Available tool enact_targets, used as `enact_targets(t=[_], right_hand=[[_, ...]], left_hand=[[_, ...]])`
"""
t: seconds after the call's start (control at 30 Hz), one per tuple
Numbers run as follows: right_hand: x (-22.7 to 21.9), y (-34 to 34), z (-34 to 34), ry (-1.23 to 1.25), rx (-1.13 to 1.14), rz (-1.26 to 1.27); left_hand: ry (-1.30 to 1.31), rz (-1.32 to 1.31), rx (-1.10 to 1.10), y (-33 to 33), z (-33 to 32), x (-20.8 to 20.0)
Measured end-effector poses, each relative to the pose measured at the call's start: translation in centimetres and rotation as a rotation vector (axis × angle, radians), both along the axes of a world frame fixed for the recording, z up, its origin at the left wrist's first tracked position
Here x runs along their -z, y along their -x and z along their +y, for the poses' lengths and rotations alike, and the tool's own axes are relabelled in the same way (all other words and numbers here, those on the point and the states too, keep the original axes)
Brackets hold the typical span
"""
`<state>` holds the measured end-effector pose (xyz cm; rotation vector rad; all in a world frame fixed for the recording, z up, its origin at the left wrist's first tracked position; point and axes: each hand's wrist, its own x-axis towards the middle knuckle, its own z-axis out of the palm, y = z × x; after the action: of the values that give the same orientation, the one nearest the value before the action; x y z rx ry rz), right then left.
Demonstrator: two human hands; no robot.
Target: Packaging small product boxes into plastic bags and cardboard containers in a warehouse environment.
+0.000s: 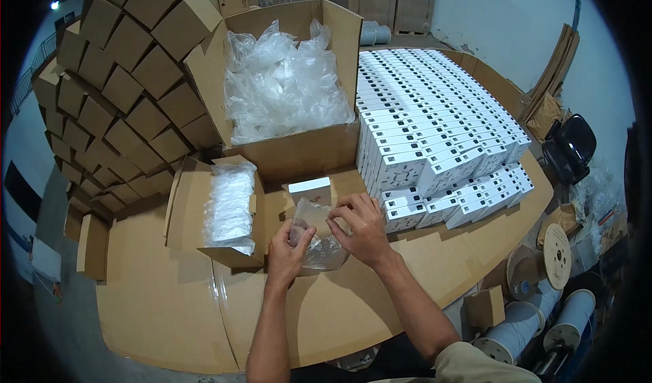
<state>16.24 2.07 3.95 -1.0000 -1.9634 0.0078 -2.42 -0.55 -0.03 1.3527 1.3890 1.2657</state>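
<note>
A clear plastic bag (320, 250) is stretched between my two hands, above the cardboard-covered table. My left hand (288, 252) pinches its left side between thumb and fingers. At its upper right edge, the fingers of my right hand (361, 229) are closed on the film. Just beyond the bag stands a small white box (310, 190), its lower part hidden behind the film. To the left of my hands, an open carton (236, 256) holds a row of items wrapped in clear plastic (229, 210). I cannot tell whether anything is inside the bag.
A large carton (292, 145) full of crumpled clear bags (285, 84) stands beyond my hands. Stacked white boxes (435, 131) fill the right side of the table (156, 301). Brown cartons (122, 91) are piled high at left. Cable spools (557, 256) and a black chair (574, 145) stand at right.
</note>
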Motion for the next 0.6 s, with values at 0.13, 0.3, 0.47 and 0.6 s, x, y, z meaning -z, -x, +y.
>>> enact_targets(t=[0.13, 0.3, 0.47, 0.6], right_hand=[[-0.9, -0.1, 0.3, 0.012, -0.074, -0.048], [-2.2, 0.2, 1.1, 0.082, -0.194, -0.213], [-3.5, 0.1, 2.5, 0.311, -0.253, -0.246], [-4.7, 0.0, 2.9, 0.44, -0.341, -0.288]], left_hand=[[-0.013, 0.093, -0.041, -0.4, -0.3, -1.0], [-0.017, 0.168, -0.054, -0.2, -0.4, -1.3], [-0.061, 0.138, -0.022, -0.2, -0.7, -1.7], [0.006, 0.135, 0.045, -0.1, -0.8, -2.4]])
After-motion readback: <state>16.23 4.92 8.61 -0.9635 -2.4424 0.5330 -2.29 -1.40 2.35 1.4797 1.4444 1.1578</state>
